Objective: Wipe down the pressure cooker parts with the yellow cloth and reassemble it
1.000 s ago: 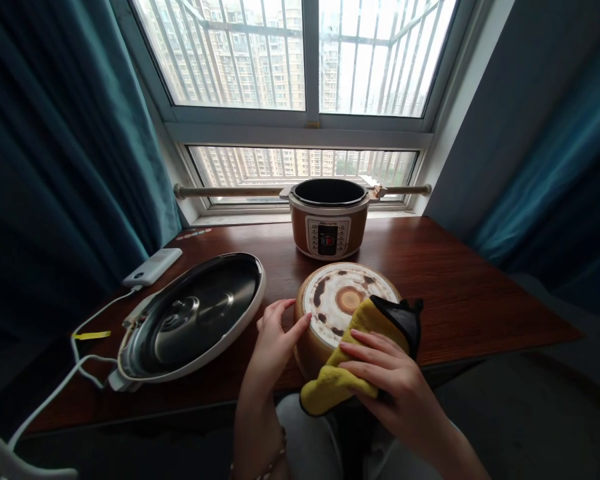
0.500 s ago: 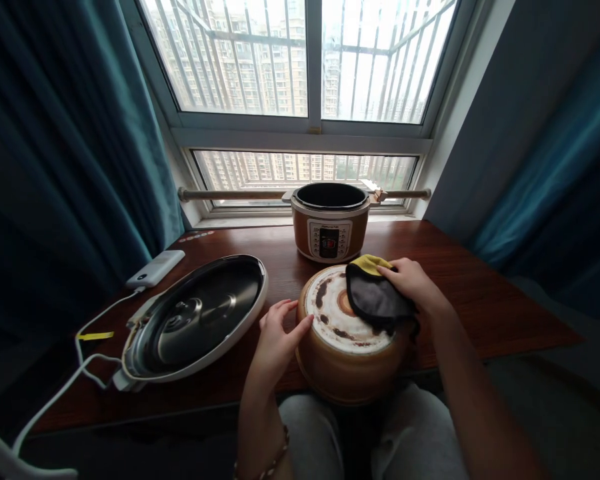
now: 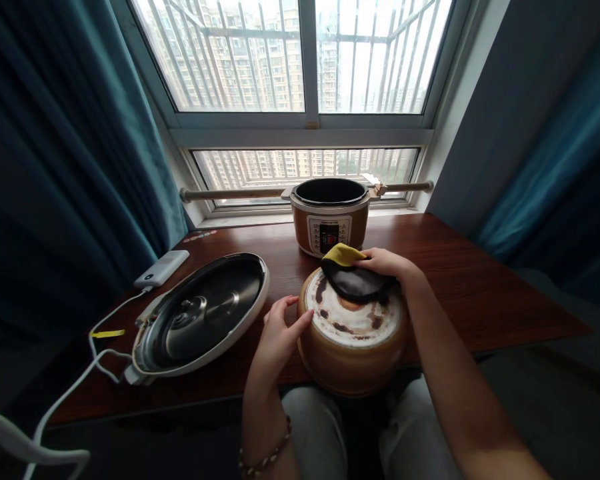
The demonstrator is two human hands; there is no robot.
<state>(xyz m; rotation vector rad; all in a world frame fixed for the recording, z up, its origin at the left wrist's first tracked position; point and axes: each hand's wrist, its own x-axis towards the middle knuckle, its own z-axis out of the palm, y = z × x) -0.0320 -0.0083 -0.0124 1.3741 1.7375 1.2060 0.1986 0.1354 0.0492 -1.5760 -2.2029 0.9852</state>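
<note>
Lid [image 3: 203, 312] lay upturned on the table [image 3: 480, 293], left | left hand [image 3: 279, 333] was open, fingers spread against the side of the overturned pot [image 3: 353, 353] at the near edge | cloth [image 3: 353, 281] sat on the pot's stained base, far side | right hand [image 3: 387, 265] had fingers curled over the cloth, gripping it down.

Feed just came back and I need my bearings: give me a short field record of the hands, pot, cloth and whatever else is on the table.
left hand: open, fingers resting on the pot's left side
right hand: holds cloth against the far part of the pot's stained base
cloth: dark side up, yellow corner showing
pot: upside down, at the near edge of the table
behind pot: cooker body, no lid on, by the window
left of pot: lid lying inside up; power bank with white cable
</note>
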